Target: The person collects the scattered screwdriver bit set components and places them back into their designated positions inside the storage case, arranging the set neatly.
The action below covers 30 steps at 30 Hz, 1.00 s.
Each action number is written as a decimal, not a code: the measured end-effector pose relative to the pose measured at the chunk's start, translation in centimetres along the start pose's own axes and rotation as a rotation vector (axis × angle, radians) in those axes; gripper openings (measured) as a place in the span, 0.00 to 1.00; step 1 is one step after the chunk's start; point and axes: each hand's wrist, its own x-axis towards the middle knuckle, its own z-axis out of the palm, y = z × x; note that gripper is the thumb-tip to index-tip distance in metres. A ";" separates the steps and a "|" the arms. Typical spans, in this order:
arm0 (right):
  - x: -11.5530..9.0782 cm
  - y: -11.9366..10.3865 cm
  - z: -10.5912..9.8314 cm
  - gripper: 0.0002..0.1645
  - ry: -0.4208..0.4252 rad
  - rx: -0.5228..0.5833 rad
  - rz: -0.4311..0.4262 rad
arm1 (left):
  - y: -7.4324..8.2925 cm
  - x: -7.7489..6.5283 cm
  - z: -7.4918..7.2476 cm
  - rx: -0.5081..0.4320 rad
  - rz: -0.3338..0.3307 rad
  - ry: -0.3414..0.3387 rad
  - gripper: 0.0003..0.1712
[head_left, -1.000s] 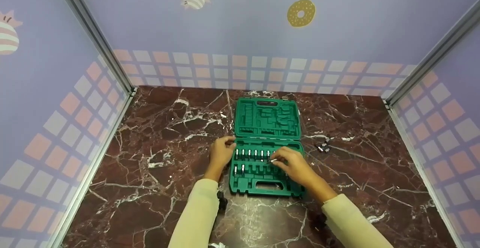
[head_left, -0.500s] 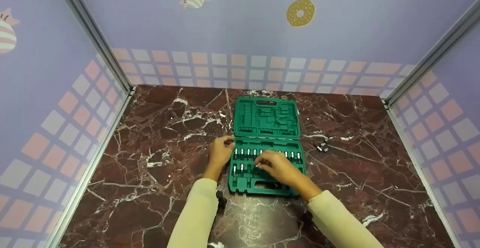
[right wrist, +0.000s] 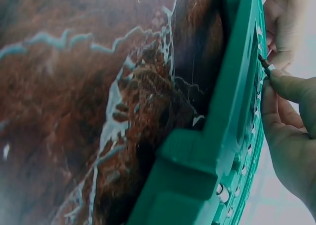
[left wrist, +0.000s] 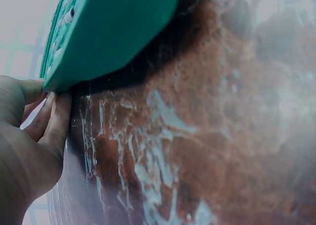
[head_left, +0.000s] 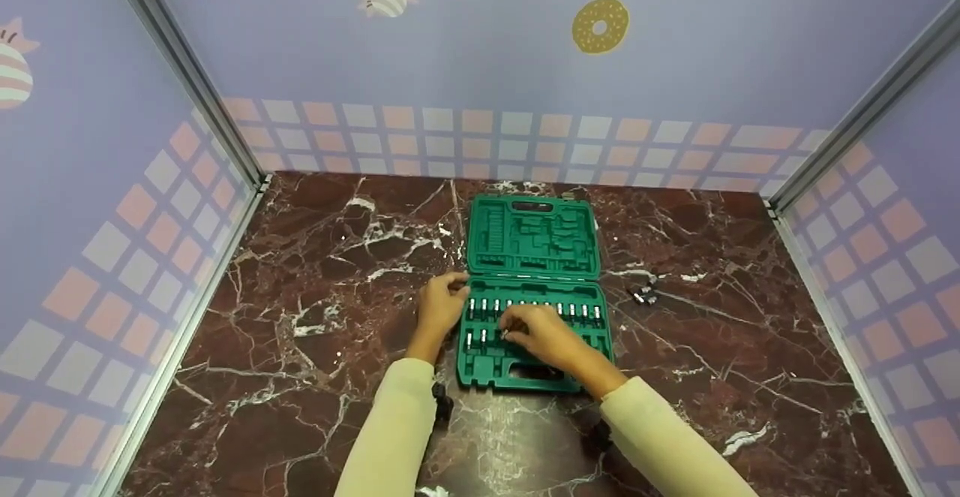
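An open green tool case [head_left: 484, 368] lies on the marble-patterned surface, its lid [head_left: 489, 204] folded back. My right hand [head_left: 546, 335] is over the case's lower row and pinches a small bit socket [right wrist: 266, 65] between thumb and fingertips. That socket has a dark tip and a silver base. Two silver sockets [head_left: 470, 341] stand in the lower row, just left of these fingers. A longer upper row of sockets [head_left: 572, 310] is partly covered by the right hand. My left hand [head_left: 441, 305] holds the case's left edge, thumb and fingers [left wrist: 60, 117] at the rim.
Several loose sockets [head_left: 643, 296] lie in a small group on the surface to the right of the case. Purple patterned panels [head_left: 480, 54] enclose the back and both sides. A moulded handle opening [head_left: 537, 371] is at the case's near edge.
My right hand has moved left along the case with the bit socket, from the upper row to the lower row, uncovering sockets at the right. My left hand has stayed at the left edge.
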 end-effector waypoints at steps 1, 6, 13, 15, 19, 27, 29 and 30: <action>0.0 0.0 0.1 0.06 0.002 0.001 0.001 | 0.0 0.0 0.0 0.001 -0.001 0.001 0.12; 0.2 0.0 0.3 0.05 0.014 -0.017 -0.021 | -0.1 0.1 0.0 0.008 -0.010 0.001 0.12; 0.5 -0.2 0.7 0.04 0.005 -0.053 -0.031 | -0.1 0.0 0.1 0.034 0.009 0.006 0.12; 0.6 -0.3 0.7 0.05 0.001 -0.056 -0.022 | 0.0 0.0 0.0 0.034 0.004 0.005 0.12; 0.8 -0.7 0.8 0.04 -0.005 -0.049 0.018 | 0.1 0.0 0.0 0.036 0.003 0.004 0.12; 1.4 -1.1 1.1 0.05 0.022 -0.061 0.124 | 0.1 0.0 0.0 0.038 -0.002 0.007 0.12; 1.5 -1.2 1.1 0.06 0.031 -0.063 0.135 | 0.1 0.0 0.1 0.033 0.003 0.009 0.12; 1.6 -1.2 1.2 0.06 0.035 -0.060 0.139 | 0.1 0.0 0.1 0.033 0.007 0.009 0.12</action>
